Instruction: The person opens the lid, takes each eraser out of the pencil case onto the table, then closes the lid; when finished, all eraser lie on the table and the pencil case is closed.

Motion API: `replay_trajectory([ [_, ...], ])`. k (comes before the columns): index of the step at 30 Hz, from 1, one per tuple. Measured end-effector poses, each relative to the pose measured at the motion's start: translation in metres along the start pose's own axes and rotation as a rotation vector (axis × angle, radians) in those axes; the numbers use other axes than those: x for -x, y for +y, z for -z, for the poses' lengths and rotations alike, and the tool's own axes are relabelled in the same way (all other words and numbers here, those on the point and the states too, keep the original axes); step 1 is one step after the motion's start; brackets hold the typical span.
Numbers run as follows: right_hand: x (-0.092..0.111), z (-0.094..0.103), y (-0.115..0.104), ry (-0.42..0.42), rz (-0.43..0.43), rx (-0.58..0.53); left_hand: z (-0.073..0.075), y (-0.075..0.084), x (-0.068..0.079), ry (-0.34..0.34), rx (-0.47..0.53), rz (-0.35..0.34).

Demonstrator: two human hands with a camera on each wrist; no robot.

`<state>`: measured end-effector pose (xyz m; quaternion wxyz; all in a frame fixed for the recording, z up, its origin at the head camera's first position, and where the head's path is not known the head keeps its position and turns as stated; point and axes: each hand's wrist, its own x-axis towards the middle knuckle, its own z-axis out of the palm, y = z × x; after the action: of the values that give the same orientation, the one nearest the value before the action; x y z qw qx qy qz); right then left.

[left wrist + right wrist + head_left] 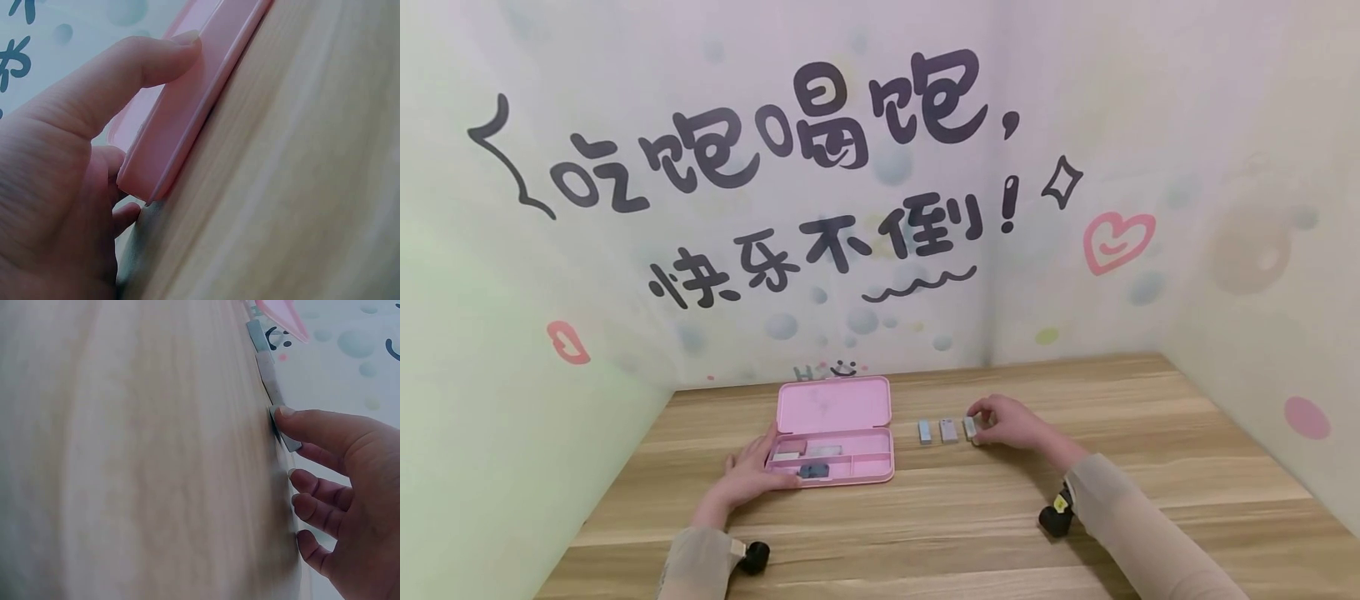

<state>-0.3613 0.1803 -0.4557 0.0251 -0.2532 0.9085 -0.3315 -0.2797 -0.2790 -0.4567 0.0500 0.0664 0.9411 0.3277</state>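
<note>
An open pink pencil case (872,468) lies on the table with its lid (835,404) tipped back. My left hand (748,471) grips its left end; in the left wrist view the thumb (169,59) presses the front wall. A dark grey block (814,471), a pale block (826,451) and other small blocks sit in the compartments. Right of the case stand a light blue eraser (924,432) and a pale lilac eraser (948,430) in a row. At the row's right end my right hand (1003,423) pinches a whitish-grey eraser (289,439) between thumb and forefinger, close over the table.
The wooden table (925,533) meets a printed backdrop (1037,292) behind the case and pale walls at both sides. A small black camera (1056,521) is strapped at the right wrist, another camera (754,558) at the left.
</note>
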Motion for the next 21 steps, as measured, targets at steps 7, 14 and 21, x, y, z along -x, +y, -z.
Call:
replay_trajectory([
  [7, 0.000, -0.001, 0.001, 0.002, -0.015, 0.019, 0.000, 0.002, -0.001, -0.004, -0.001, -0.001],
  [14, -0.001, 0.000, 0.001, -0.009, -0.026, 0.032, 0.001, 0.001, 0.000, -0.007, 0.001, 0.007],
  [21, -0.002, 0.007, -0.011, -0.011, 0.010, 0.059, 0.001, 0.001, 0.000, -0.008, 0.003, -0.009],
])
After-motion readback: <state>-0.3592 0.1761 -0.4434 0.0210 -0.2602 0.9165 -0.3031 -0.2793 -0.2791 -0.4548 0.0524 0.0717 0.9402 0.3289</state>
